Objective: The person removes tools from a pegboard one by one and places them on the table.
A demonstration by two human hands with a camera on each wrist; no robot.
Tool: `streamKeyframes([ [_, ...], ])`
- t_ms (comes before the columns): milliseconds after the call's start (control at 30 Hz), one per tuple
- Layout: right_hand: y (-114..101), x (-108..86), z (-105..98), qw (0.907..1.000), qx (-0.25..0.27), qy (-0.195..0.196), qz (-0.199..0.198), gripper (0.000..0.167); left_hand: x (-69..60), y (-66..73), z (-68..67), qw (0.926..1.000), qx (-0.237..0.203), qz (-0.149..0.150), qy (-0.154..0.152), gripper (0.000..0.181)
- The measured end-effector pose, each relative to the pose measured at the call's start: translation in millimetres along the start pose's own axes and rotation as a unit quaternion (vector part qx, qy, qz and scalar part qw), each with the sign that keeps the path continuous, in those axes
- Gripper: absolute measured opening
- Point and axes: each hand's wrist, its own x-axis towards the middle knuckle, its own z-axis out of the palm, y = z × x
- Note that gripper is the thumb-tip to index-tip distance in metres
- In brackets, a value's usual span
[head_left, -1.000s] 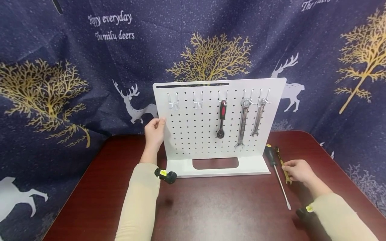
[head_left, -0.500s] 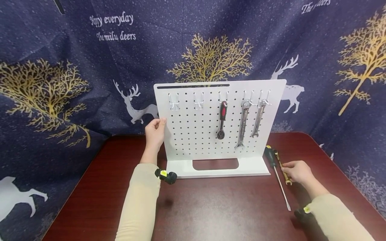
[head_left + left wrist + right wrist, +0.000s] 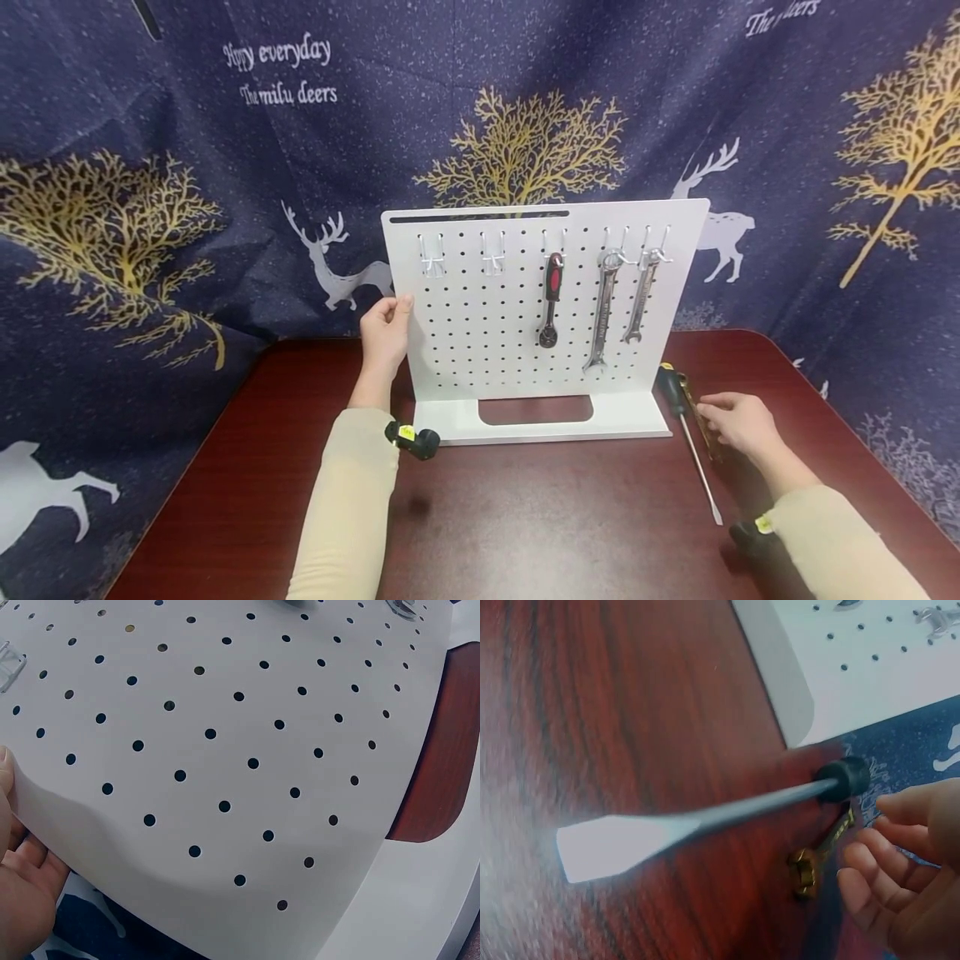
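Note:
A white pegboard (image 3: 495, 333) stands upright on its base, and my left hand (image 3: 384, 333) pinches its left edge between thumb and fingers. The left wrist view shows this left hand (image 3: 30, 892) at the board's edge. On the table right of the board lie a flat-tip screwdriver (image 3: 693, 458) with a dark handle and a gold-coloured wrench (image 3: 705, 429). My right hand (image 3: 738, 423) is beside the wrench, partly covering it from above. In the right wrist view, the right hand's (image 3: 900, 874) fingers are loosely bent, with the wrench (image 3: 806, 874) just beyond them.
On the board hang a ratchet handle (image 3: 552, 300) with a red inset, a large combination wrench (image 3: 602, 312) and a smaller wrench (image 3: 642, 296). Two wire hooks (image 3: 432, 254) without tools are at the upper left. A dark patterned cloth (image 3: 337, 167) hangs behind the red-brown table (image 3: 525, 517).
The gold-coloured wrench has turned slightly and looks darker, its lower end shifted a little left. My right hand's fingers have loosened beside it. My left hand keeps its place on the board.

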Motion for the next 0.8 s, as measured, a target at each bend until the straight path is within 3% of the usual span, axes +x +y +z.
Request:
streamKeyframes([
  [533, -52.0, -10.5, 13.5, 0.9923, 0.097, 0.045, -0.062, 0.046, 0.2, -1.7, -0.3, 0.9998, -0.015, 0.008, 0.005, 0.032],
  [800, -83.3, -9.3, 30.2, 0.9852, 0.156, 0.036, -0.062, 0.045, 0.0, -3.1, 0.3, 0.9998, -0.015, 0.009, 0.002, 0.033],
])
